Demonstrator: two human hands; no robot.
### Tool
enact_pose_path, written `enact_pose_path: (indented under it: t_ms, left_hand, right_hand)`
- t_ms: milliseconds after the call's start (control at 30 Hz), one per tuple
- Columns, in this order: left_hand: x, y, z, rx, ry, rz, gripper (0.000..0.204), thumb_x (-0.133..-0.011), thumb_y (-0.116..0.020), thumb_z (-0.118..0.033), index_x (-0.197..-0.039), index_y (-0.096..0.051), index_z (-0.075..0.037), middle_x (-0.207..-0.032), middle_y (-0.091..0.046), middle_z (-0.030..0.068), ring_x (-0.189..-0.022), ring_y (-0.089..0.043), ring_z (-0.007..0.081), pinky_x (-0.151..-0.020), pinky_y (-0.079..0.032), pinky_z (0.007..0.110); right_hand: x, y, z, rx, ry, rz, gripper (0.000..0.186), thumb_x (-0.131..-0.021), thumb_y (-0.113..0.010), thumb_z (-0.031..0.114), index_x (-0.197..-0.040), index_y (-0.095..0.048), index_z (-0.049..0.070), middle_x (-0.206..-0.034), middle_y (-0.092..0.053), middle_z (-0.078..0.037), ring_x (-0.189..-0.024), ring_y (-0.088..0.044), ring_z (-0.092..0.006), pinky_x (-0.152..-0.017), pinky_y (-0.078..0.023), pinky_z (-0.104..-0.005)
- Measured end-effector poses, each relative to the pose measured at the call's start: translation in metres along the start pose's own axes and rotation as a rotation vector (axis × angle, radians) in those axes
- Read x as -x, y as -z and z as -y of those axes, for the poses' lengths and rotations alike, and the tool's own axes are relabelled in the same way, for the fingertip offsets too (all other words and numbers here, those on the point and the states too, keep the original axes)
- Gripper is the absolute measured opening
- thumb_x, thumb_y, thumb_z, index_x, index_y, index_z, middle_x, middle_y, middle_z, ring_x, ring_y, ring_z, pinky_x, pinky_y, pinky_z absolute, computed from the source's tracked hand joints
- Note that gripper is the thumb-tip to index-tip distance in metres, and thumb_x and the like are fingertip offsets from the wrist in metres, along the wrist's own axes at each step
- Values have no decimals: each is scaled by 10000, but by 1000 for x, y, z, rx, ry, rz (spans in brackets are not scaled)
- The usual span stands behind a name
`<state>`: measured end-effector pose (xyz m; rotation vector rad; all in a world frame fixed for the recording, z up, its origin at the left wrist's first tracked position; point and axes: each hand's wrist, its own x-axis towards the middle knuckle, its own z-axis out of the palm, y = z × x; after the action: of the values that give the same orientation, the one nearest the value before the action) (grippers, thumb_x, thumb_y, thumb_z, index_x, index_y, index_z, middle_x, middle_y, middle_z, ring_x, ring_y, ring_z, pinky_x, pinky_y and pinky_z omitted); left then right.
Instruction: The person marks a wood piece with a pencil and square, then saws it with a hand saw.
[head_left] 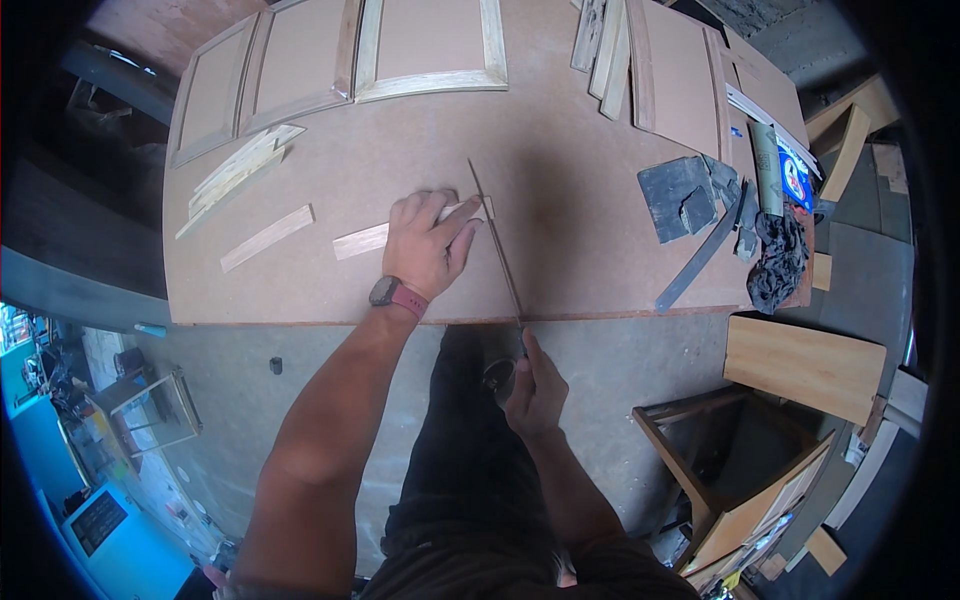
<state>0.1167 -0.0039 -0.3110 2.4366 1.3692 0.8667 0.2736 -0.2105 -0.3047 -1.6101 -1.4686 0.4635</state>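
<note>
Saw (497, 237) pointed away, slightly left, across wood strip (362, 241) lying left-right on desk (390, 145). Left fingers (402, 212) gripped strip; right fingers (538, 362) clasped saw. Loose strips (268, 237) lay left, dark sheets (670, 200) right.

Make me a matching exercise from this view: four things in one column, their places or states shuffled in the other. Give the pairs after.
Column one
1. Left grip
2. Right grip
3. Wristwatch
4. Crumpled black bundle

Column two
A. Near the right edge of the table
B. Holding the near end of the thin-bladed tool
C. Holding the wood strip down
D. Worn on a reddish strap

Pairs: 1-C, 2-B, 3-D, 4-A
</note>
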Motion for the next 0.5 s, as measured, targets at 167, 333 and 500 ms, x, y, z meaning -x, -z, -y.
enact_pose_path:
  t_ms: [167, 333, 500]
  left_hand:
    - [0, 0, 1, 1, -3, 0, 330, -878, -755, -168, -1208, -761, -158, -1129, -628, 72, -1083, -566, 310, -941, -440, 446]
    - [-2, 2, 0, -4, 3, 20, 329, -885, -744, -173, -1214, -753, -157, -1131, -623, 69, -1081, -563, 302, -941, -438, 438]
    - [-4, 3, -1, -39, -18, -3, 313, -904, -745, -192, -1213, -757, -151, -1109, -640, 68, -1034, -578, 281, -890, -450, 408]
  right_hand:
    - [0, -3, 1, 2, 15, -25, 358, -1095, -528, 148, -1414, -624, 17, -890, -733, -158, -659, -701, -215, -558, -566, -271]
    - [1, -5, 5, 20, -8, -18, 355, -1098, -525, 148, -1415, -626, 24, -888, -738, -146, -659, -699, -201, -549, -565, -256]
    - [4, -7, 8, 14, -22, -16, 362, -1088, -539, 127, -1424, -618, 20, -896, -741, -149, -654, -693, -198, -542, -550, -247]
